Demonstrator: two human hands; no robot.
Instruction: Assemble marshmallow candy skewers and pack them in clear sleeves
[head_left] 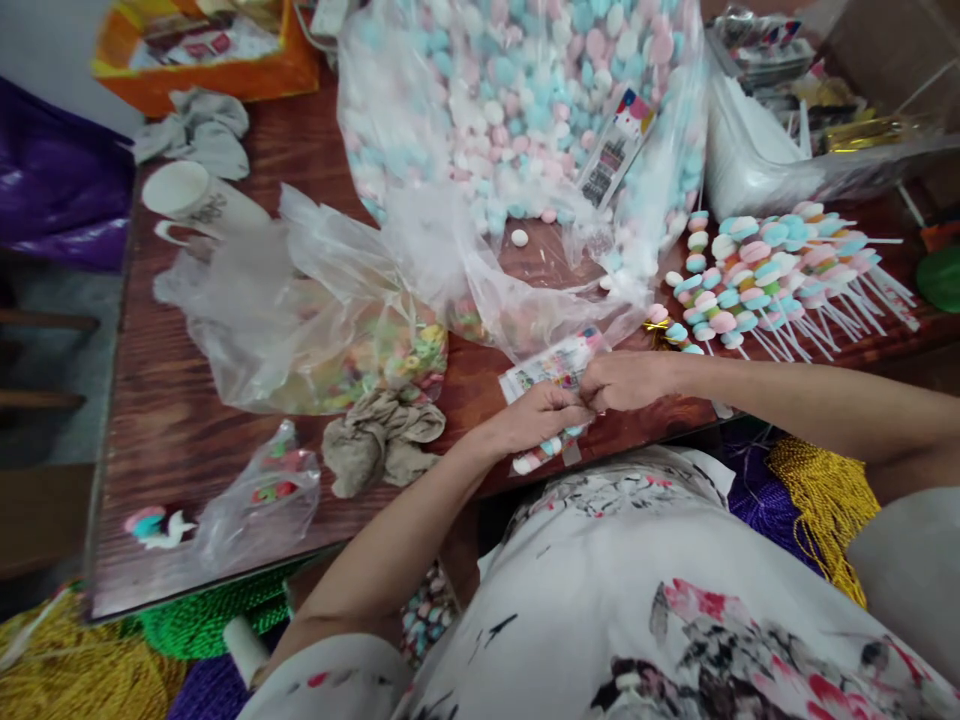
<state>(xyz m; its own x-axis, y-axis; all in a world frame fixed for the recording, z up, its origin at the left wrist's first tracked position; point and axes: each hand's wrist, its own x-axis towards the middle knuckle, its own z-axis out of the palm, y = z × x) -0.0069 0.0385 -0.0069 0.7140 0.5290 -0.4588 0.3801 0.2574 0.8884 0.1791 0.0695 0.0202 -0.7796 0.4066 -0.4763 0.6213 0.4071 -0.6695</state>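
At the table's front edge, my left hand (546,412) is closed over a marshmallow skewer (534,458) of pastel pink, blue and white pieces, which seems to be in clear plastic. Its upper end is hidden by my fingers. My right hand (626,380) is closed in a pinch and meets the left fingertips; what it grips is hidden. Just behind both hands lie printed clear wrappers (553,362). To the right, a pile of finished-looking marshmallow skewers (765,270) with white sticks lies on the table. Gold twist ties (657,325) sit near its left end.
A big clear bag of marshmallows (517,100) fills the back, with a printed packet (616,148) on it. Left are a bag of coloured candies (360,350), a crumpled cloth (384,440), a white mug (199,195) and an orange box (206,85). Clear plastic sleeves (757,150) stand back right.
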